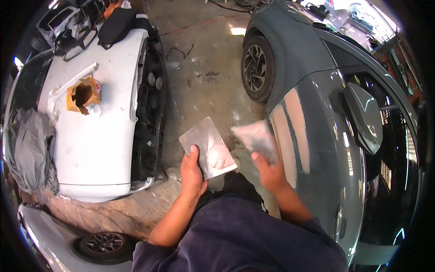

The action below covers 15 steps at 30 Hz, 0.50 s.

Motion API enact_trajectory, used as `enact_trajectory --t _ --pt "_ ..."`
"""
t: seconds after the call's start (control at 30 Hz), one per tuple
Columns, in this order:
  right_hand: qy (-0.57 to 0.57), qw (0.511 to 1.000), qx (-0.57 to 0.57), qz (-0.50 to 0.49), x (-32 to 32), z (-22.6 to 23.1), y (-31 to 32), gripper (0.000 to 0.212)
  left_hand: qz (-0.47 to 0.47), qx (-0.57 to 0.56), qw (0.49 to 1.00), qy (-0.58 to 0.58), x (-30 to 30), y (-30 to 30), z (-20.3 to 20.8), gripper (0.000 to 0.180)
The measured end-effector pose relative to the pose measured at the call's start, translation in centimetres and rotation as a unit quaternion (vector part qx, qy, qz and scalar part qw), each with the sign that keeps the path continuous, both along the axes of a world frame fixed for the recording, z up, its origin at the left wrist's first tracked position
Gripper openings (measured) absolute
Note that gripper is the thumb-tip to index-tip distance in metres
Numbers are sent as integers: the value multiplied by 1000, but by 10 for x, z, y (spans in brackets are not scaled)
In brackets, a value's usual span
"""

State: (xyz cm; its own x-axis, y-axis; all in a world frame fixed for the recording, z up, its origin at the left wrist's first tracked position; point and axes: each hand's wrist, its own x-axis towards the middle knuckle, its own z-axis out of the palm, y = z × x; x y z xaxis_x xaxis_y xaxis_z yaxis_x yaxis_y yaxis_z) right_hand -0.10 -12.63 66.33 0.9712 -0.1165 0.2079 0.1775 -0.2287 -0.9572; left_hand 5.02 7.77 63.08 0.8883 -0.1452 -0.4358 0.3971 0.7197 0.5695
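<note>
My left hand (192,174) grips a flat grey metal plate (195,137) by its near left edge, with the thumb on top. A mound of pale pinkish body filler (220,156) lies on the plate's near right part. Just right of the plate, my right hand (273,173) is closed on a flat spreader (259,138), blurred by motion and smeared with pink filler. Beside the right hand, a grey car (333,149) carries pale beige filler bands (297,120) on its side panel, with a darker grey strip between two of them.
A white car hood (97,136) is on the left, holding a torn yellow-brown paper bag (84,94), grey plastic sheeting (31,149) and dark parts. The grey car's front wheel (258,68) and side mirror (364,119) stick out. Another wheel (104,243) is at lower left.
</note>
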Motion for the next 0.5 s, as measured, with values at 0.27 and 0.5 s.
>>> enact_trajectory --t 0.27,0.5 --pt "-98 965 -242 37 -49 1 13 63 -43 51 997 -46 -20 -22 31 39" --pt "-62 896 -440 -14 -49 49 -55 52 -192 304 897 -257 -37 -11 53 37"
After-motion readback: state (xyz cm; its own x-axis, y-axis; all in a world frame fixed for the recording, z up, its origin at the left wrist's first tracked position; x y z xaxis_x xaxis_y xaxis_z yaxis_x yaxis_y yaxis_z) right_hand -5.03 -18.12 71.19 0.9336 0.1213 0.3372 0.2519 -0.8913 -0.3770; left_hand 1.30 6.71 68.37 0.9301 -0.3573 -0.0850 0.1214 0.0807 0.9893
